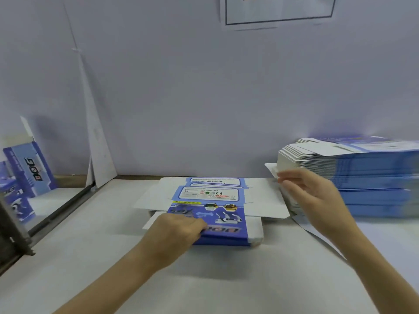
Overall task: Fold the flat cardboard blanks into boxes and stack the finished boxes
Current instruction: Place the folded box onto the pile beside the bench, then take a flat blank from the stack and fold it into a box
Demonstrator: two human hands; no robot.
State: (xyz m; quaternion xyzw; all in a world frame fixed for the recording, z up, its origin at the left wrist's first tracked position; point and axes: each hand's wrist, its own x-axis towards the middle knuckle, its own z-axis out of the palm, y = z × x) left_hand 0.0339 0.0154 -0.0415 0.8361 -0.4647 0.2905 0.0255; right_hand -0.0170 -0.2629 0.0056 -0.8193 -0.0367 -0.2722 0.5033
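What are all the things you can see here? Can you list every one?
tall stack of flat blanks: one, blue and white, right side of the table
small pile of flat blanks: one, blue with white flaps, middle of the table
folded DOG boxes: at least two, blue, far left
cardboard sheet: one, white, leaning on the wall, left
paper notice: one, white with a dark border, top of the wall
metal frame: one, dark, left edge
table: one, whitish
wall: one, pale lilac, behind
left hand: rests on the small pile's left edge
right hand: fingers straight, at the tall stack's white flaps
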